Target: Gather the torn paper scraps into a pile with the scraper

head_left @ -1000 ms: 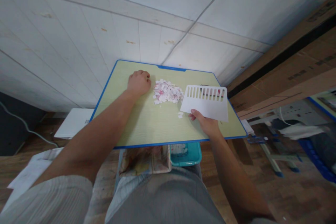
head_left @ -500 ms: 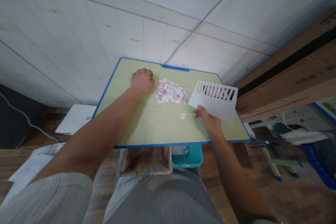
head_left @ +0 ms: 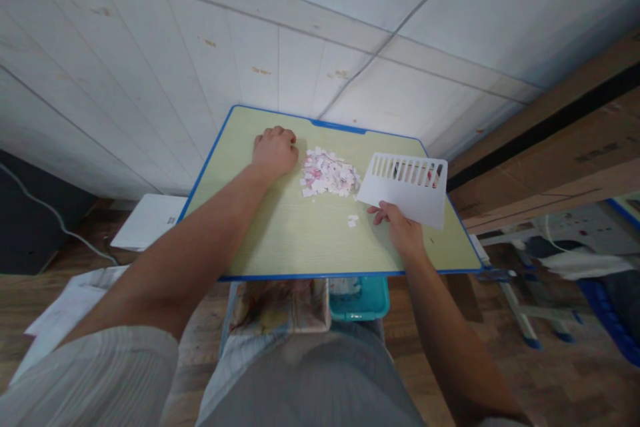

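A loose heap of small white and pinkish paper pieces (head_left: pixel 331 173) lies in the middle of the yellow tabletop (head_left: pixel 300 240). A few white pieces (head_left: pixel 353 221) lie apart, in front of the heap. My left hand (head_left: pixel 275 151) rests on the table just left of the heap, its fingers curled under; anything beneath them is hidden. My right hand (head_left: pixel 403 230) grips the lower edge of a white slotted plastic box (head_left: pixel 403 197) at the heap's right. Dark and reddish things show through some of its slots, but I cannot tell what they are.
Below the table's front edge are a turquoise basin (head_left: pixel 360 307) and a patterned fabric bin (head_left: pixel 290 313). Large cardboard boxes (head_left: pixel 560 167) stand at the right. A white panelled wall (head_left: pixel 300 73) runs behind the table. Papers (head_left: pixel 75 300) lie on the left.
The slotted box has shifted slightly left toward the heap with my right hand. The whole view has moved a little; my left hand stays in place beside the heap.
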Demonstrator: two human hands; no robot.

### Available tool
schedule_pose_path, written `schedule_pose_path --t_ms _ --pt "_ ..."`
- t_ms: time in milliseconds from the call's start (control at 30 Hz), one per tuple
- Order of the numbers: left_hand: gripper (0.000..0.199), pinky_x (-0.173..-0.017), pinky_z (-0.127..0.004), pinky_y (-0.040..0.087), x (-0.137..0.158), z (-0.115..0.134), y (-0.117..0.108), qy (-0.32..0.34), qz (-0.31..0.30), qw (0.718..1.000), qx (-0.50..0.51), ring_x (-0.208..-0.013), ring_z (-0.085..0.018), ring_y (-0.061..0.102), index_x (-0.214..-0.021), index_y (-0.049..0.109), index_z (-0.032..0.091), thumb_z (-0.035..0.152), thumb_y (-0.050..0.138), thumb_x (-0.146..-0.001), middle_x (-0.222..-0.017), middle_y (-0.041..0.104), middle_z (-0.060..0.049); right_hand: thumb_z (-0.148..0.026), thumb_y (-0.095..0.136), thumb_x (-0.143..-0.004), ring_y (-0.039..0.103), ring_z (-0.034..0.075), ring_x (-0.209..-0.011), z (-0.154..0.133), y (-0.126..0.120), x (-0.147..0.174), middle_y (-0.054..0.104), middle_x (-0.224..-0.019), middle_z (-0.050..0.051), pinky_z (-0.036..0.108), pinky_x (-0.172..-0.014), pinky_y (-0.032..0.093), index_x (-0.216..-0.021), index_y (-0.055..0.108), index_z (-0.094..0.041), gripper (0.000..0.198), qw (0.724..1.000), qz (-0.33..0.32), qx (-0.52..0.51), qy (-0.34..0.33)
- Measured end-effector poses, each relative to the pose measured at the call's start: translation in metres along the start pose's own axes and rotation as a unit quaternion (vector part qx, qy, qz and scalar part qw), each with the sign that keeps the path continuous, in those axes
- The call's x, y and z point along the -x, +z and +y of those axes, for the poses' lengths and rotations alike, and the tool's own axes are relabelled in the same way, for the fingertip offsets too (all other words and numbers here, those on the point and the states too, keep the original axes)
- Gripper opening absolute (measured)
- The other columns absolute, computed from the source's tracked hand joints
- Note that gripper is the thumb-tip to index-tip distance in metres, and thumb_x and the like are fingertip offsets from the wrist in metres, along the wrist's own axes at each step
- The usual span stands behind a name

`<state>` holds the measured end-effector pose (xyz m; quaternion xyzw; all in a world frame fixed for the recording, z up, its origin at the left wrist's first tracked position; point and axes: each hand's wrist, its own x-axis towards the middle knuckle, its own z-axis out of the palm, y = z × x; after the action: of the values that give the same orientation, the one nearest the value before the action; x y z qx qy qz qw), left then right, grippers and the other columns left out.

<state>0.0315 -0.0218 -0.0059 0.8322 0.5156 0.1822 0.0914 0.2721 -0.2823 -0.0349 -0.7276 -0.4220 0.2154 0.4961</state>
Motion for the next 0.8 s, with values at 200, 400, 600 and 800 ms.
schedule_pose_path --t_ms 200,400,600,800 --pt "0.044 -0.127 -0.062 0.048 0.000 0.000 0.000 0.002 0.004 1.000 0.001 -0.150 -0.045 0.061 -0.140 0.081 0.018 0.021 0.055 -0.105 -0.155 0.071 -0.022 -0.049 0.069 -0.077 0.067 0.031 -0.085 -0.013 -0.004 0.007 0.067 -0.064 0.003 0.049 -0.101 0.056 -0.047 0.060 -0.034 0.035 0.999 0.044 -0.016 -0.001" --pt "0.044 -0.128 -0.062 0.047 -0.003 -0.003 0.004 0.002 0.010 1.000 0.014 -0.150 -0.045 0.060 -0.141 0.082 0.019 0.022 0.057 -0.104 -0.154 0.071 -0.023 -0.045 0.068 -0.072 0.065 0.030 -0.084 -0.021 -0.007 0.012 0.069 -0.066 0.003 0.049 -0.101 0.057 -0.045 0.062 -0.033 0.030 0.998 0.050 -0.025 -0.003" --pt "0.044 -0.127 -0.060 0.048 -0.004 -0.005 0.007 0.004 0.017 1.000 0.012 -0.148 -0.044 0.061 -0.140 0.082 0.018 0.022 0.056 -0.104 -0.154 0.071 -0.022 -0.044 0.069 -0.074 0.066 0.031 -0.086 -0.019 -0.005 0.012 0.069 -0.066 0.003 0.052 -0.109 0.056 -0.045 0.062 -0.034 0.031 0.998 0.054 -0.031 -0.007" --pt "0.046 -0.129 -0.059 0.047 -0.005 -0.007 0.008 0.006 0.011 1.000 0.014 -0.150 -0.044 0.060 -0.142 0.080 0.018 0.023 0.054 -0.104 -0.157 0.070 -0.021 -0.044 0.070 -0.076 0.068 0.032 -0.087 -0.014 -0.006 0.011 0.068 -0.066 0.003 0.054 -0.116 0.054 -0.046 0.061 -0.033 0.033 0.998 0.049 -0.028 -0.016"
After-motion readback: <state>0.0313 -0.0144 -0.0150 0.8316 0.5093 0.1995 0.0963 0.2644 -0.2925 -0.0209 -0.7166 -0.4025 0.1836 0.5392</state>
